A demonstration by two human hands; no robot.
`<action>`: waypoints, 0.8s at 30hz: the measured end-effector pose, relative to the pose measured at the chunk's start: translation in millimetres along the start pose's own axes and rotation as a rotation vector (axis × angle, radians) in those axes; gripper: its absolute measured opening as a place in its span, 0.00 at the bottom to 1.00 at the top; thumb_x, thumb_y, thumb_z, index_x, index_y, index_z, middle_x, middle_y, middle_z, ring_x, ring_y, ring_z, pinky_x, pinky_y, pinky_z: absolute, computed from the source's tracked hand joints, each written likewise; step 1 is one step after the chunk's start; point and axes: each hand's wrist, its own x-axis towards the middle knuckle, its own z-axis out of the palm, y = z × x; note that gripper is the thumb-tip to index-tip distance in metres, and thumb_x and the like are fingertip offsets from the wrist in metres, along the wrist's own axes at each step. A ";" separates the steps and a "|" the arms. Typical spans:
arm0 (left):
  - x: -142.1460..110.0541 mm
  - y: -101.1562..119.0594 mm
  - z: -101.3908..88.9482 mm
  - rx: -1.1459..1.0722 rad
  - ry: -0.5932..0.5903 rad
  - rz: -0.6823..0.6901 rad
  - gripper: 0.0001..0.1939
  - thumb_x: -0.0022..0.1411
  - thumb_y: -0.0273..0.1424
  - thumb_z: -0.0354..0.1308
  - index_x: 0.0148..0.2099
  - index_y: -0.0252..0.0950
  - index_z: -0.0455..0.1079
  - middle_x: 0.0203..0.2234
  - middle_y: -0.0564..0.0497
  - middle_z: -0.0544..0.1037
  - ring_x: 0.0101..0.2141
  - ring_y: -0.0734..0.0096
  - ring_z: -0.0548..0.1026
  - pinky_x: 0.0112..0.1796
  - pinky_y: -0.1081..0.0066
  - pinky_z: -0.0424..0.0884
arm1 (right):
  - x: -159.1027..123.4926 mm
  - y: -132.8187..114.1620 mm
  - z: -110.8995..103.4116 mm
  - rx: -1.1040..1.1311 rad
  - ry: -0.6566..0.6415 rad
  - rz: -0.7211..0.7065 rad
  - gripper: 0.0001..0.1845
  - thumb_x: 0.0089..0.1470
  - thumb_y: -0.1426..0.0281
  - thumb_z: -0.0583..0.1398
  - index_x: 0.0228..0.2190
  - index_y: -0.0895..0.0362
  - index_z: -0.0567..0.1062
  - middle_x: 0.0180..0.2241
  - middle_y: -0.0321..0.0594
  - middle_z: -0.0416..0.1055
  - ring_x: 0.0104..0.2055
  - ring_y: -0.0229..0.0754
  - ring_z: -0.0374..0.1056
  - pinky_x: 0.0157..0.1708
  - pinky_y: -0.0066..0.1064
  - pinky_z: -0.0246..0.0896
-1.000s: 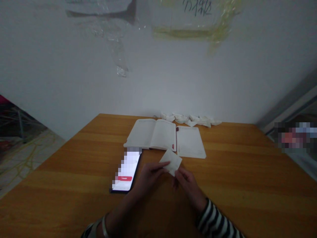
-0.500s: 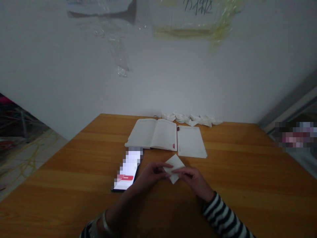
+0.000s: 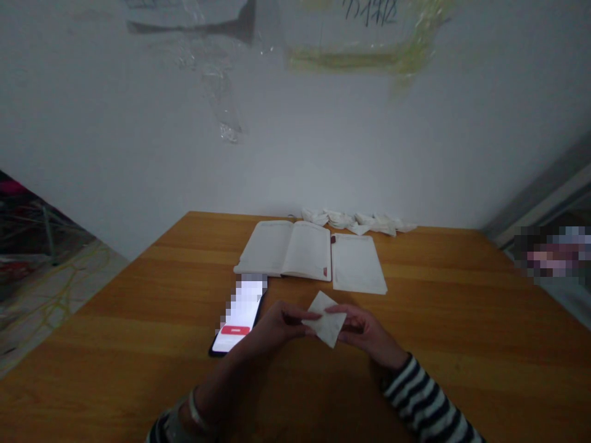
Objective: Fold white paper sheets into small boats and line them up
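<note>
While I am following this feed from my remote desk, the left hand (image 3: 277,326) and the right hand (image 3: 367,330) are meeting in front of the body, each pinching one side of a folded square of white tissue paper (image 3: 329,320). The paper is sitting between the two hands, and they are holding it over the worktop (image 3: 415,375). A striped sleeve (image 3: 427,394) is covering the right forearm, and a metal bangle (image 3: 196,411) is circling the left wrist. I am judging the step in hand to be working this single paper between the fingers; the next move is calling for a steady pinch on both sides so it does not slip. Just beyond the left hand, a smartphone (image 3: 237,314) is lying with its blurred screen lit. Farther beyond the hands, an open notebook (image 3: 286,249) is lying flat, with a loose white sheet (image 3: 357,263) beside it. Beyond those, twisted white tissues (image 3: 355,220) are lining the far edge, against a white wall (image 3: 323,141).
</note>
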 end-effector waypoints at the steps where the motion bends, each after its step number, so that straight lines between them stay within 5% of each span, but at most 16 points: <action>1: -0.2 0.5 0.3 -0.030 -0.014 -0.005 0.23 0.49 0.30 0.71 0.49 0.35 0.78 0.39 0.45 0.84 0.39 0.60 0.80 0.47 0.62 0.73 | -0.3 0.0 -1.2 -0.014 0.014 -0.007 0.20 0.51 0.71 0.68 0.47 0.49 0.77 0.45 0.39 0.79 0.46 0.39 0.75 0.49 0.33 0.68; 5: 0.8 -0.3 0.5 -0.102 -0.034 -0.020 0.33 0.47 0.29 0.72 0.57 0.37 0.72 0.41 0.46 0.83 0.41 0.60 0.80 0.50 0.58 0.71 | -0.8 0.0 -4.0 -0.068 0.050 0.001 0.20 0.51 0.69 0.69 0.47 0.50 0.79 0.45 0.40 0.80 0.45 0.40 0.76 0.49 0.34 0.69; 15: 2.3 -5.5 2.3 -0.076 0.008 -0.026 0.28 0.49 0.31 0.71 0.54 0.34 0.75 0.41 0.43 0.83 0.43 0.56 0.80 0.52 0.56 0.71 | -1.5 2.3 -0.7 -0.053 0.110 0.026 0.23 0.49 0.66 0.69 0.49 0.51 0.78 0.45 0.43 0.79 0.42 0.42 0.76 0.45 0.36 0.70; 24: 4.4 -8.4 5.0 -0.135 0.030 -0.020 0.35 0.46 0.27 0.73 0.57 0.36 0.72 0.43 0.43 0.83 0.44 0.55 0.80 0.52 0.54 0.71 | -0.1 -1.0 9.9 -0.012 0.205 -0.006 0.22 0.49 0.66 0.69 0.48 0.51 0.79 0.45 0.44 0.79 0.44 0.45 0.75 0.47 0.38 0.68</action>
